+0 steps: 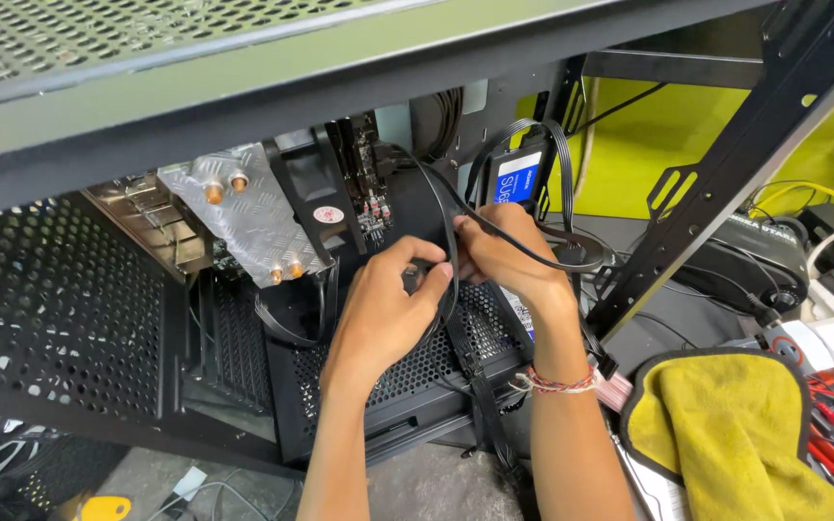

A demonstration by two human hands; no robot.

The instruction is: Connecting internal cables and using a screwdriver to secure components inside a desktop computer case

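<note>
Inside open computer case, both hands on cable.
Left hand and right hand each pinched on black flat cable; yellow cloth nearby.

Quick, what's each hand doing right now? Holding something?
Left hand: closed, pinching a black cable connector inside the computer case.
Right hand: closed around the black cable.

The left hand and right hand hide the small black connector pinched between their fingers.
</note>
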